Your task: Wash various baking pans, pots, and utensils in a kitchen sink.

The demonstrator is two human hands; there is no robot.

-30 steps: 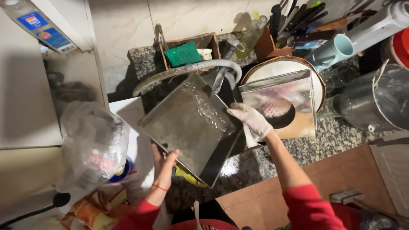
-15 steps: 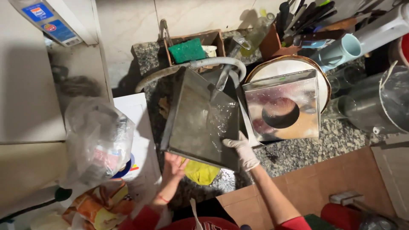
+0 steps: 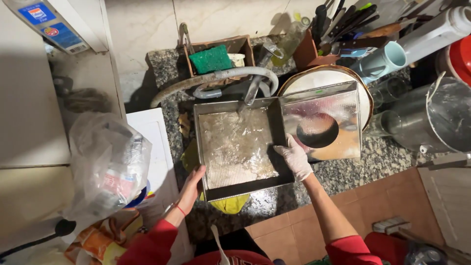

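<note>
Here, in the head view, a square metal baking tray (image 3: pixel 238 147) sits level over the sink, under a metal faucet (image 3: pixel 257 81) whose water runs onto the tray's wet, shiny floor. The left hand (image 3: pixel 192 189), bare and with a thin red band at the wrist, grips the tray's near left corner, its fingers (image 3: pixel 200 172) wrapped narrow over the rim. The right hand (image 3: pixel 296 156), in a pale glove, holds the tray's right wall, fingers closed on the edge with the thumb inside.

Just right of the tray, touching it, a second square metal tray (image 3: pixel 324 122) rests on a round plate (image 3: pixel 319 78) with a gold rim; a dark round shape reflects in its floor. A yellow cloth (image 3: pixel 229 203) peeks out beneath the first tray's near edge. Behind the faucet, a brown box (image 3: pixel 218 54) holds a green sponge (image 3: pixel 211 59), and a ribbed grey hose (image 3: pixel 216 78) curves across the speckled granite surface (image 3: pixel 353 167). A light blue cup (image 3: pixel 380 61) lies beside a holder of dark-handled knives (image 3: pixel 343 22). At the left, a clear plastic bag (image 3: pixel 105 162) bulges.
</note>
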